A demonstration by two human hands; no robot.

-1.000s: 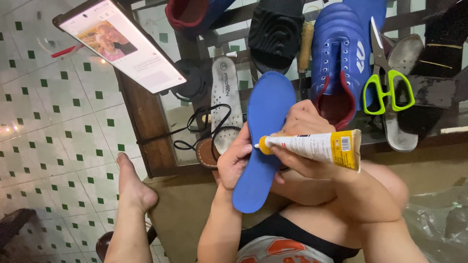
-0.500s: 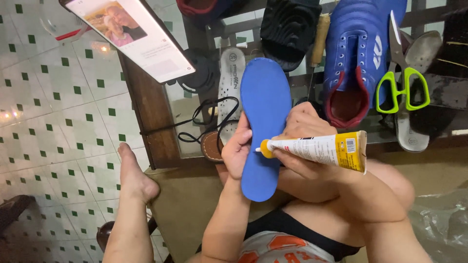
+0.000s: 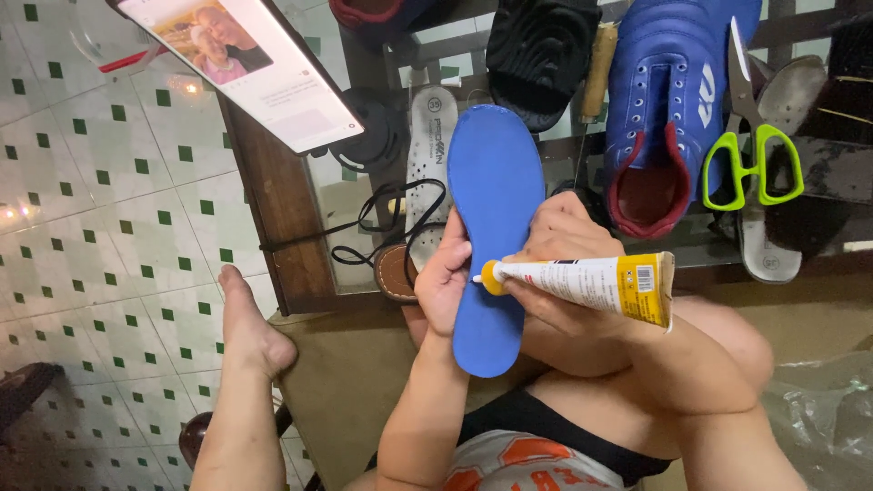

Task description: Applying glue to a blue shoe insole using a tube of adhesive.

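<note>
While steadied over the lap, long blue foam insole gripped along its edge by left hand, heel end toward the body. Right hand closed around white-and-yellow glue tube, orange nozzle touching the insole. Blue lace-up sports shoe and green-handled scissors on glass table beyond.

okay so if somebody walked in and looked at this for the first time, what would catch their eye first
Probably the bright blue insole at the centre, gripped along its edge by the left hand while the right hand presses the nozzle of a yellow and white glue tube against it. Next, the blue sports shoe lying on the glass table above the hands, with green-handled scissors just to its right. A lit tablet leans at the upper left.
</note>
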